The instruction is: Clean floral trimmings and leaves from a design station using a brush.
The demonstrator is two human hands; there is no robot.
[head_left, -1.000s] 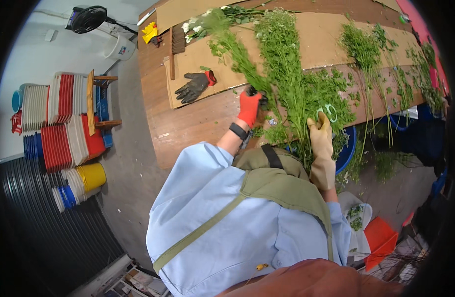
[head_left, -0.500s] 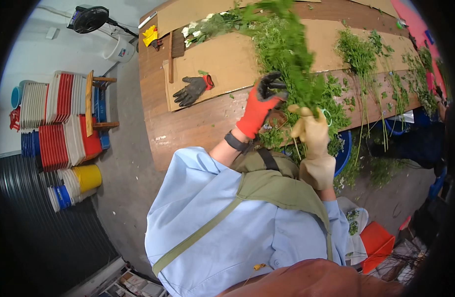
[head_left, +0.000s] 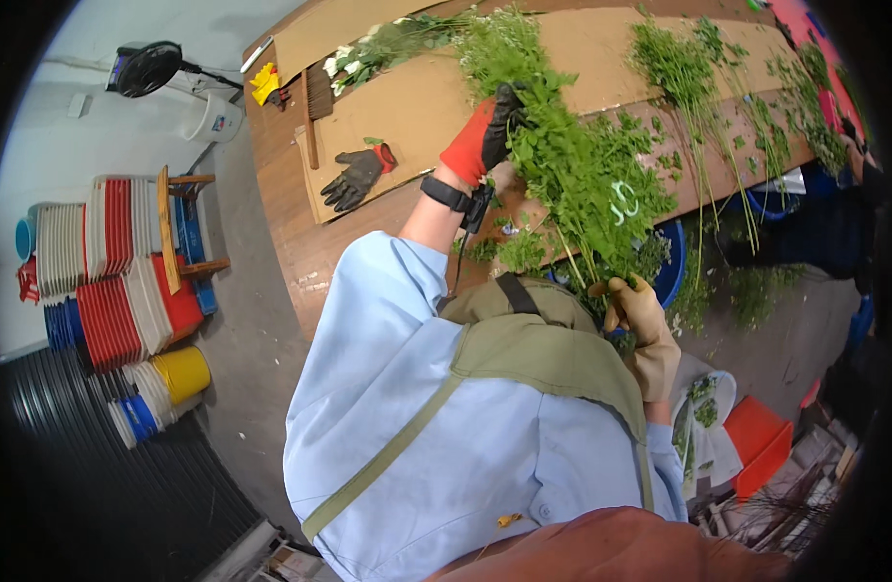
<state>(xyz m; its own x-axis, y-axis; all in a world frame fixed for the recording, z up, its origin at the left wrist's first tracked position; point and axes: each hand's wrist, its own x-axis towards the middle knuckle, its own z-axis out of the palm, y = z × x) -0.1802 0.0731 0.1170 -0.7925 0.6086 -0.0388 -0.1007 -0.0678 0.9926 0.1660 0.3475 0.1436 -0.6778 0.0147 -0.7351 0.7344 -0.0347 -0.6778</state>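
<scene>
A leafy green bunch lies slantwise over the table's front edge, its small-flowered tops on the cardboard and its stems toward my apron. My left hand, in a red and black glove, curls its fingers on the bunch's left side. My right hand, in a tan glove, is closed around the stem ends near the apron. A pale looped band rests on the leaves between both hands. To the left, an unworn black and red glove lies on the cardboard.
White flowers, a brush and a yellow cloth-like item are at the table's far left. More loose green stems spread rightward. A blue bucket stands below the edge. Another person's dark sleeve shows at far right.
My right hand has moved down to the stem ends, away from the pale band. My left hand has moved up and left, closing on the bunch. The blurred greenery has come to rest lower.
</scene>
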